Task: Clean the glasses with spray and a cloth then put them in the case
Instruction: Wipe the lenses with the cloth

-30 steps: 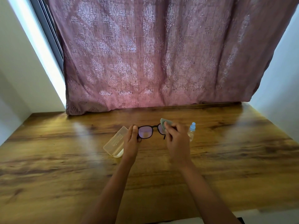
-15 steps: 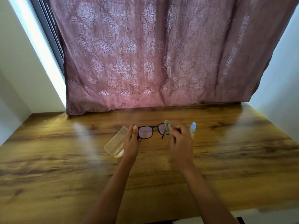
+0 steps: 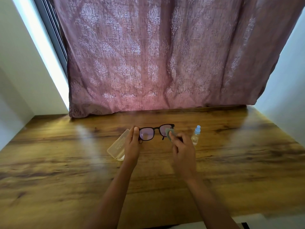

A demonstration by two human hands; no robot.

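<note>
**Wiping the lens at frame right: notes on doing it well**

Centre of frame, just above the table [image 3: 66,162]. The glasses [image 3: 146,133] are held up, dark frame, lenses facing the camera. The left hand [image 3: 132,142] pinches the frame's end on the left of the picture, thumb in front and fingers behind. The right hand [image 3: 182,149] pinches a small grey cloth [image 3: 168,134] with curled fingers, folded over the lens at frame right. The clear case [image 3: 118,144] lies on the table behind the left hand. The spray bottle [image 3: 195,135] with its blue cap stands upright just right of the right hand. A pink curtain [image 3: 148,55] fills the upper frame.

Judgement: mid-clean, casing not yet begun.

- Keep cloth on both faces of the lens; rub in small circles with light pressure.
- Brace at the rim, not the temple, so the hinge takes no twist.
- Bare fingertips off the glass.
- The other lens looks due next; swap grip ends for it.
- Mind the bottle beside the right wrist; it looks easy to tip.
</note>
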